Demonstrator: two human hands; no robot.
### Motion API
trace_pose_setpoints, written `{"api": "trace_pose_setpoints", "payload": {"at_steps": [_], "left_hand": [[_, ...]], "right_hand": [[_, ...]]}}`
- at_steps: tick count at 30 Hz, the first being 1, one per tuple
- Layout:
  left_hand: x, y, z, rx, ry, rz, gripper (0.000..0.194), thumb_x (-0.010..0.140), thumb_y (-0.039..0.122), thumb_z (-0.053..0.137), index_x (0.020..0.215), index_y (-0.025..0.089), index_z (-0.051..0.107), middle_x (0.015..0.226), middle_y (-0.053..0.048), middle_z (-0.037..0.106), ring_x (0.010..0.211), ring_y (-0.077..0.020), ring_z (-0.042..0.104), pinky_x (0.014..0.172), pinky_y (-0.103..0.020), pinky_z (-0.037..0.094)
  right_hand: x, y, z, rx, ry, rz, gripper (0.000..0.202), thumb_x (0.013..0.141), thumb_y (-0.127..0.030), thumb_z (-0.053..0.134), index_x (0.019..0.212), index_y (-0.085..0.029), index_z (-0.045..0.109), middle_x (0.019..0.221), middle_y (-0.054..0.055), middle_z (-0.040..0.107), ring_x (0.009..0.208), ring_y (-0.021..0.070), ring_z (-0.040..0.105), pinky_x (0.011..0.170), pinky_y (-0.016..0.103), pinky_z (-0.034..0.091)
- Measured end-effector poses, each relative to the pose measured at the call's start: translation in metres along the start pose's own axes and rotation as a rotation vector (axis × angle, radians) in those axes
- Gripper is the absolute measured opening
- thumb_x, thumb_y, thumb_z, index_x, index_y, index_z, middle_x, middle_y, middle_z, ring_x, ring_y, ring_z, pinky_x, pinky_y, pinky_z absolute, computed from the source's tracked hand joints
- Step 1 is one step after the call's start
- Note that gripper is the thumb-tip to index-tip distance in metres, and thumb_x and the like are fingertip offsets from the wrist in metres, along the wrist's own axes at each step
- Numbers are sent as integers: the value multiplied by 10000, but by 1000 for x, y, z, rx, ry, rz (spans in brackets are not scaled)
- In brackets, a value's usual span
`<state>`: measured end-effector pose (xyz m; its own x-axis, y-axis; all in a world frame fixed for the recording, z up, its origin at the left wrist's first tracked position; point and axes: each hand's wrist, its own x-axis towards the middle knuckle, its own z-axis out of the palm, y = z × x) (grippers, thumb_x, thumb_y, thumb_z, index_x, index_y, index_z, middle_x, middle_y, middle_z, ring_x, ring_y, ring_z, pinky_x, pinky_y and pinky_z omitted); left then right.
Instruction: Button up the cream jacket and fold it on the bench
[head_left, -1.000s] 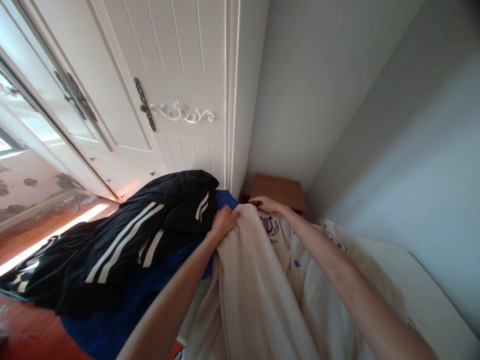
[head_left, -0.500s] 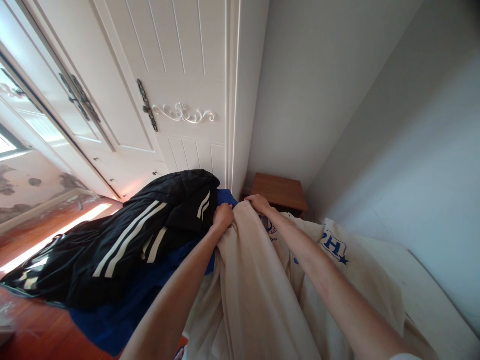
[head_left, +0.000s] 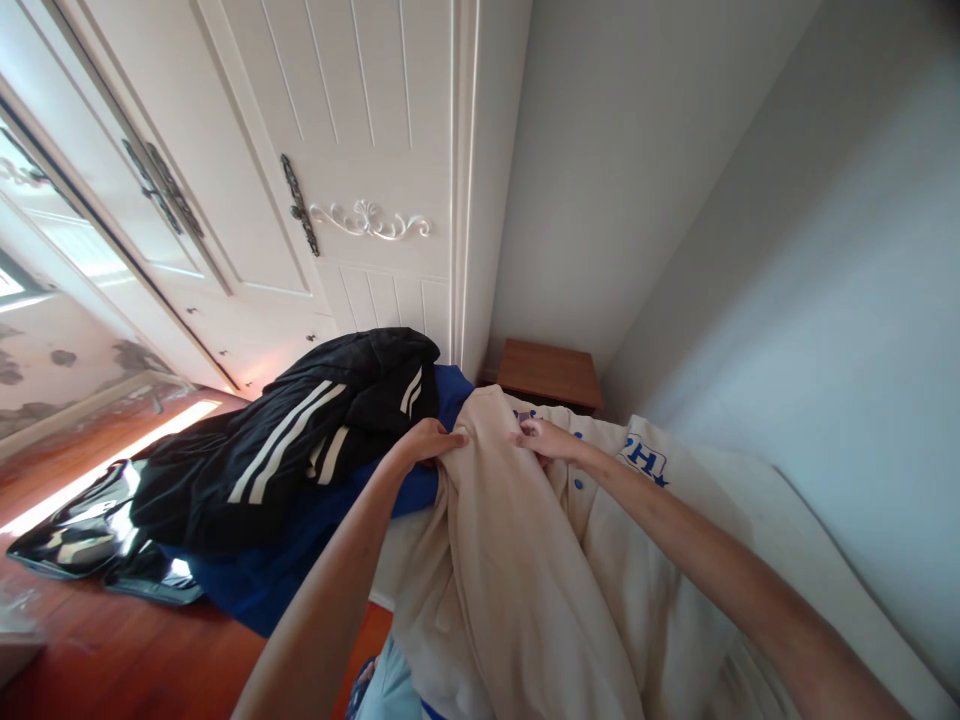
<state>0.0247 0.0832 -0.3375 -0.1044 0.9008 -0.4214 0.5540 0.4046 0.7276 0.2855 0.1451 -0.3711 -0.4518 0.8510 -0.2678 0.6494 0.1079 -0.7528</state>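
A beige jacket [head_left: 525,560] with blue lettering and blue snap buttons lies spread before me, one sleeve [head_left: 499,470] laid lengthwise over its front. My left hand [head_left: 427,440] pinches the sleeve's left edge near its far end, thumb on top. Opposite it, my right hand [head_left: 549,440] pinches the right edge, fingers curled. The sleeve's end sticks out a little beyond both hands. To the left, close to my left hand, are a black garment with white stripes [head_left: 337,420] and blue cloth [head_left: 300,540] under it.
Behind the jacket stands a brown wooden nightstand [head_left: 551,370]. A white wardrobe [head_left: 375,90] rises at the back left, and a grey wall [head_left: 840,330] borders the right. Open clear-and-black cases [head_left: 75,530] lie on the reddish wooden floor [head_left: 112,650].
Both hands have moved nearer to me along the sleeve, from its far end to slightly below it. The right hand has shifted most. The view has shifted slightly.
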Motion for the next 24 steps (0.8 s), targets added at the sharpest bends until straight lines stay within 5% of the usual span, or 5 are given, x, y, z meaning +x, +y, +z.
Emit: {"api": "trace_pose_setpoints", "payload": {"at_steps": [5,9,14,19,24], "left_hand": [[-17,-14,5,-254,83,7,179,767,235,668,880,104,620,709,-28,610,604,-151,598,518,-235,499],[-19,-16,13,-304,270,-3,375,833,317,620,1123,84,573,924,-93,647,646,-148,611,485,-223,484],[-31,-14,18,-339,365,32,663,862,409,619,1381,57,402,1167,-185,611,781,-184,661,505,-208,501],[-100,-42,39,-555,457,237,571,859,387,610,1326,97,459,1253,-164,580,963,-182,655,685,-218,549],[-190,-125,111,-606,641,298,420,797,465,634,1081,157,602,937,-60,635,851,-177,635,730,-257,518]], "right_hand": [[-35,-8,7,59,-9,63,441,566,-339,834,897,-148,614,908,68,666,729,169,596,536,209,432],[-43,-14,-9,252,138,78,301,695,-357,722,864,-139,602,704,16,601,554,105,478,448,195,334],[-70,-10,-11,300,145,95,307,822,-415,595,965,-144,573,878,75,659,714,138,588,581,214,466],[-150,7,17,175,258,107,480,693,-383,749,1083,-169,569,979,100,649,825,205,598,657,277,469],[-242,24,58,-51,226,82,463,700,-581,716,968,-213,629,816,65,667,730,217,603,635,303,435]]}}
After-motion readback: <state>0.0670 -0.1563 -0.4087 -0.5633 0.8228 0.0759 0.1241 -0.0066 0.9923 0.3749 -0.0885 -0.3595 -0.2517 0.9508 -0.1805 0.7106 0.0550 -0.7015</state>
